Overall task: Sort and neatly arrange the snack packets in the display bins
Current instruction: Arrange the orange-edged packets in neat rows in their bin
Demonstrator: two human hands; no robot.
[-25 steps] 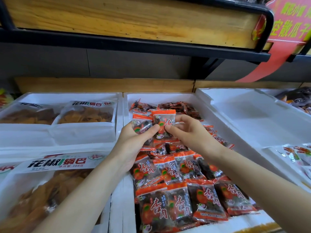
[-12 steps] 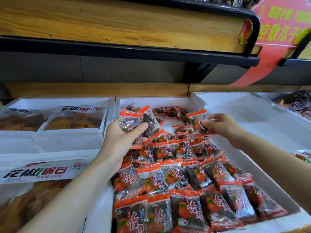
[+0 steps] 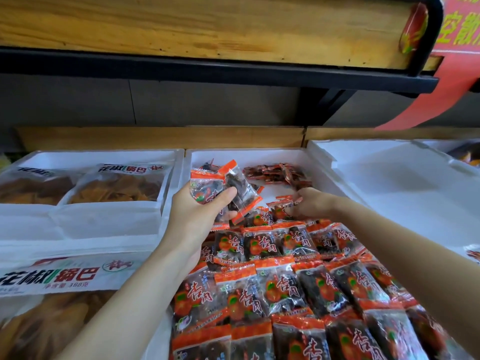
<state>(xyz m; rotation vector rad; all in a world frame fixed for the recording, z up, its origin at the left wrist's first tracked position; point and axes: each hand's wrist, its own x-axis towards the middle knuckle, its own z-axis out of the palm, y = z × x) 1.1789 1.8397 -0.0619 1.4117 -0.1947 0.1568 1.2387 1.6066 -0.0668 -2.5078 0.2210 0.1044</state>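
Small clear snack packets with orange ends fill the middle white foam bin [image 3: 249, 155]. Neat overlapping rows of packets [image 3: 280, 287] cover its near half. A loose heap of packets [image 3: 275, 173] lies at the far end. My left hand [image 3: 200, 216] grips a small bunch of packets [image 3: 223, 189] above the bin's left side. My right hand [image 3: 310, 203] is low over the far end of the rows, its fingers pinching one packet [image 3: 281, 207] that lies at the top row.
Left of the middle bin, white foam bins [image 3: 104, 219] hold large bags of crisp snack [image 3: 117, 187]. To the right sits a white foam lid [image 3: 405, 188]. A wooden shelf with a black rail [image 3: 207, 66] overhangs the back. A red banner [image 3: 457, 74] hangs at the right.
My right hand has come down from mid-air with its packet to the top of the arranged rows. My left hand keeps its bunch and has barely moved. The camera has moved closer.
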